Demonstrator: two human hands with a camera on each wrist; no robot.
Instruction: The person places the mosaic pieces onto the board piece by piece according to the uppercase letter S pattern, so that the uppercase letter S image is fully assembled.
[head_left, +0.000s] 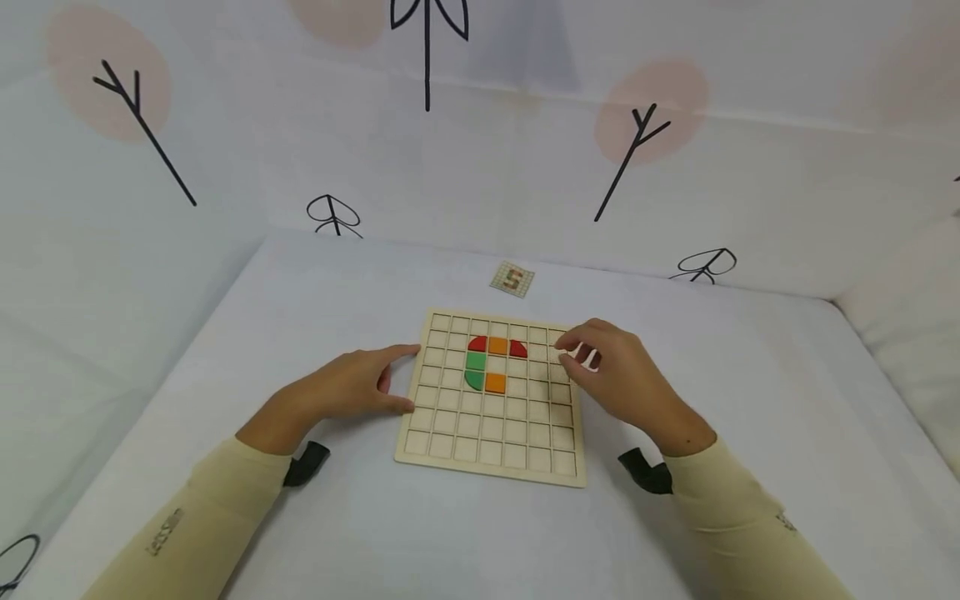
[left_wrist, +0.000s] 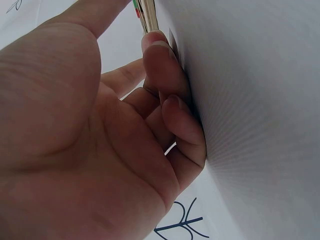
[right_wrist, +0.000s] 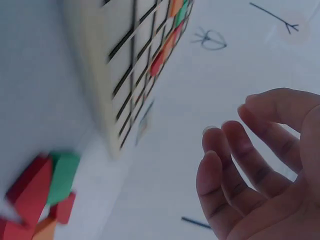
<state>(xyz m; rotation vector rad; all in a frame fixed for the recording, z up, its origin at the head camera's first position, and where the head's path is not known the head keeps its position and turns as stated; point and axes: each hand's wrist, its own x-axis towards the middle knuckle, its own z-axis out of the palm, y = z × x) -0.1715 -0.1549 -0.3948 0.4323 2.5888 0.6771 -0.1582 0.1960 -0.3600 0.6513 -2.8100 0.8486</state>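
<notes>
A square wooden grid board (head_left: 457,423) lies on the white surface between my hands. In its cells sit two red quarter-round pieces (head_left: 477,343), two orange squares (head_left: 495,383), a green square (head_left: 476,361) and a green quarter-round piece (head_left: 474,380). My left hand (head_left: 352,383) touches the board's left edge with thumb and index finger spread apart. Over the board's right edge hovers my right hand (head_left: 611,367), fingers loosely bent and a gap between thumb and index finger. Nothing shows between those fingers in the right wrist view.
Beyond the board lies a small card (head_left: 513,279) printed with a grid and a coloured pattern. Loose red, orange and green pieces (right_wrist: 64,177) lie beside the board in the right wrist view. White cloth (head_left: 510,167) with printed drawings stands behind.
</notes>
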